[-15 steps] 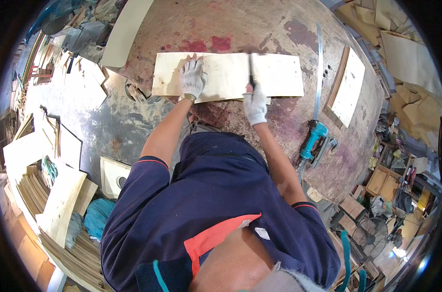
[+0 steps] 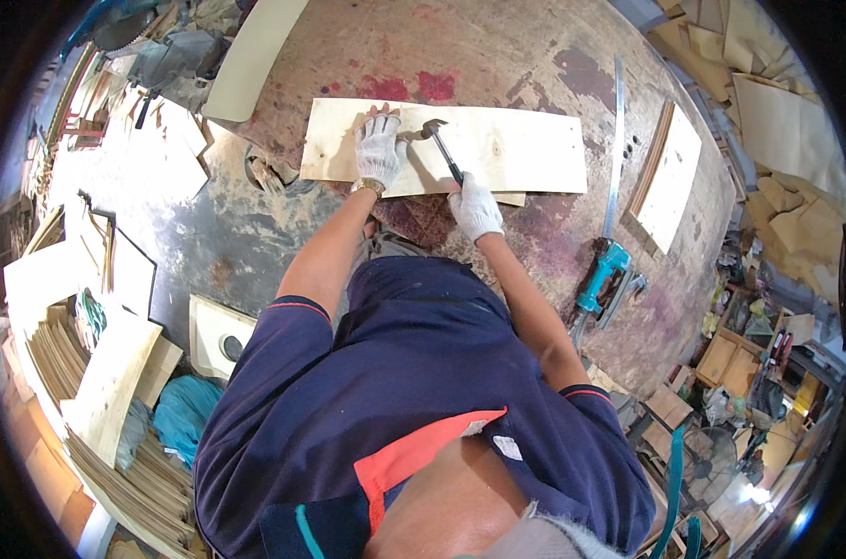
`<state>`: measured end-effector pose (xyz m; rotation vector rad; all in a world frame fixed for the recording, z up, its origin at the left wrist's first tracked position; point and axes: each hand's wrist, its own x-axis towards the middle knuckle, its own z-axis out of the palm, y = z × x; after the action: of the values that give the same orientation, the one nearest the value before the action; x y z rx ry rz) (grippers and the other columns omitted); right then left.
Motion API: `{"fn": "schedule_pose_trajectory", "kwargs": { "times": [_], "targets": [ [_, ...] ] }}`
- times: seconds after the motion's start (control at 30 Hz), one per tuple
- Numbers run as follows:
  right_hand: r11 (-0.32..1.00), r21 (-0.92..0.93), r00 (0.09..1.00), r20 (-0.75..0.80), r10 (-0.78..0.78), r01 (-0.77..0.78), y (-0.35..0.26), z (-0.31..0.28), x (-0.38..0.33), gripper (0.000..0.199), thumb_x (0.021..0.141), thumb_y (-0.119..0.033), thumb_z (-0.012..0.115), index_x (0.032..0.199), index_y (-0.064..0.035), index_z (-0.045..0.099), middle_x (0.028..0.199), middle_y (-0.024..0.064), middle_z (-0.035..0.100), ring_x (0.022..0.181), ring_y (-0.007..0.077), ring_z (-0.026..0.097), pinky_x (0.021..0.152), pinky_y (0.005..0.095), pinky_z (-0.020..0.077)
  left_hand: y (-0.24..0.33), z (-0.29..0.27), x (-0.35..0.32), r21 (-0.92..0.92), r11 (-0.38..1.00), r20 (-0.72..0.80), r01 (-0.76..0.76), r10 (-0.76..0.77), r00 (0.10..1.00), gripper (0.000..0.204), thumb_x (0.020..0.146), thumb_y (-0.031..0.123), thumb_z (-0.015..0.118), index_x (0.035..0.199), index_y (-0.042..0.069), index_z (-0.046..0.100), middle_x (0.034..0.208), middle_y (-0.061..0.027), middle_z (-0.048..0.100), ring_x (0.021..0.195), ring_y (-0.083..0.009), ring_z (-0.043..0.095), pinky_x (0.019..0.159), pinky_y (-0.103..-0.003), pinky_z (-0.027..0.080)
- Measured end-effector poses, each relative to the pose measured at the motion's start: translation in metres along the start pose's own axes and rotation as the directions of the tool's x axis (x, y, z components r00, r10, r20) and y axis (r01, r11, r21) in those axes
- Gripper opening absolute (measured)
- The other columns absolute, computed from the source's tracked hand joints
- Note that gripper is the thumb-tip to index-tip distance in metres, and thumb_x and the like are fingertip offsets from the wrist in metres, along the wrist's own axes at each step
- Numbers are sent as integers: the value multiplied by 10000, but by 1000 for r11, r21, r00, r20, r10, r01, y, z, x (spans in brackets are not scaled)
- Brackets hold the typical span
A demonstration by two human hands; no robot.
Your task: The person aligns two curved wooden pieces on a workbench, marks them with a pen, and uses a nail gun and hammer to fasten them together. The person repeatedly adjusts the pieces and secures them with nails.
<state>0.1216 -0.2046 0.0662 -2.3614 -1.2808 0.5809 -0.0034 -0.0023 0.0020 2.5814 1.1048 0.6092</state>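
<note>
A pale plywood board lies flat on a worn, red-stained worktable. My left hand, in a white glove, presses down on the board's left part. My right hand, also gloved, grips the dark handle of a hammer. The hammer's metal head lies on the board just right of my left fingers. The handle slants back toward me over the board's near edge.
A teal power tool rests on the table to my right, beside a long metal strip and a framed panel. Another board leans at the table's far left. Stacks of thin wood sheets stand to my left.
The hammer has swung down to the left, so its head now sits by my left fingers. My right hand has shifted slightly nearer to me. The board has not moved.
</note>
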Motion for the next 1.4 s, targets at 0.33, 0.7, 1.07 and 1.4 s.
{"fn": "schedule_pose_trajectory", "kwargs": {
  "times": [0.33,0.7,1.07,1.4],
  "targets": [
    [990,-45,990,34,137,-136,3,-19,-4,359,1007,-389,545,1128,-53,584,863,295,688,855,498,675,756,600,509,-5,7,0,159,987,33,-18,13,999,654,889,343,664,1484,133,493,1610,-77,424,1521,-292,326,1203,-535,292],
    [773,301,586,-516,624,-558,133,-5,-158,410,950,-321,653,1222,-20,594,986,267,715,894,471,689,763,522,510,6,-51,-49,-27,996,225,-87,91,970,674,847,294,655,1479,112,509,1507,-188,493,1449,-388,398,1171,-520,336],
    [677,146,590,-383,711,-721,141,-9,-158,582,909,-438,696,1351,-92,541,955,252,731,852,460,707,741,533,538,36,-60,-78,-167,688,481,-706,682,551,938,683,331,733,1568,230,440,1668,-198,311,1535,-389,308,1233,-548,254],
    [678,150,586,-393,708,-719,141,-7,-156,678,902,-468,695,1410,-57,516,915,241,736,828,450,712,722,523,550,20,-32,-63,-362,312,186,-878,948,260,551,915,255,555,1461,185,545,1578,-160,473,1453,-347,465,1216,-548,329]
  ]
}}
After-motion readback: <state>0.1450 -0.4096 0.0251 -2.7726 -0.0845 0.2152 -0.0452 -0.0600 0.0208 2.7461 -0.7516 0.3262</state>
